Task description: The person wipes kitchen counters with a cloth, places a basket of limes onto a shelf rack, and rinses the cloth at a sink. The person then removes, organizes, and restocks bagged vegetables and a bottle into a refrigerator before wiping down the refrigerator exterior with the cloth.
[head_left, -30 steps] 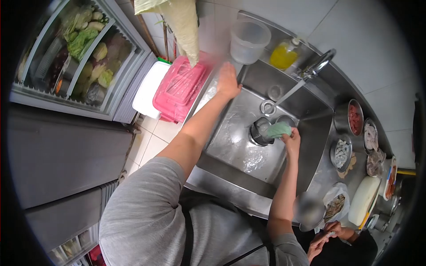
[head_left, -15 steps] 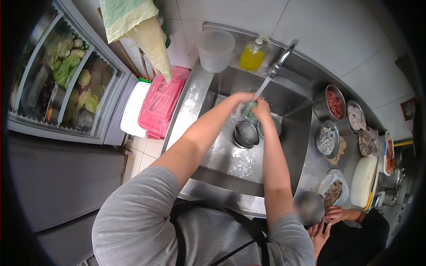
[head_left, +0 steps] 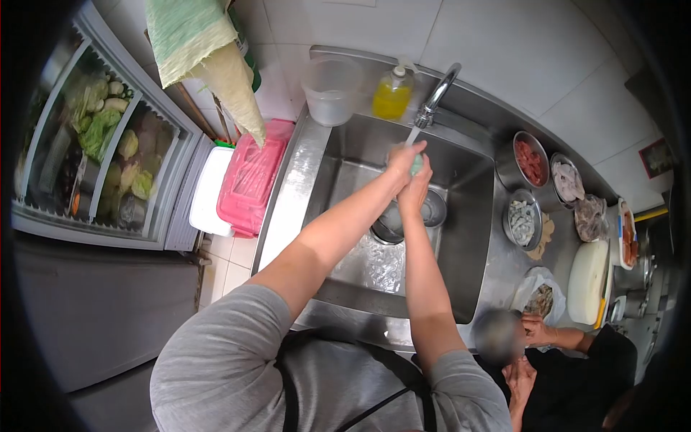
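Under the running faucet (head_left: 430,108), my left hand (head_left: 401,160) and my right hand (head_left: 416,180) are pressed together round a green cloth (head_left: 416,165). Only a small part of the cloth shows between my fingers. Below my hands, a dark metal pot (head_left: 387,223) rests on the bottom of the steel sink (head_left: 461,245), partly hidden by my wrists. A round metal bowl (head_left: 434,209) sits beside it, to the right of my right wrist. Water falls from the faucet onto my hands.
Behind the sink are a clear plastic tub (head_left: 330,90) and a yellow soap bottle (head_left: 392,93). Bowls of red meat (head_left: 528,160) and pale pieces (head_left: 521,222) stand to the right. A co-worker's hands (head_left: 529,353) are at lower right. A pink lidded box (head_left: 252,180) is at left.
My left hand has come from the sink's left rim to join my right hand. The cloth has moved from over the pot up to the water stream, and both hands now close round it.
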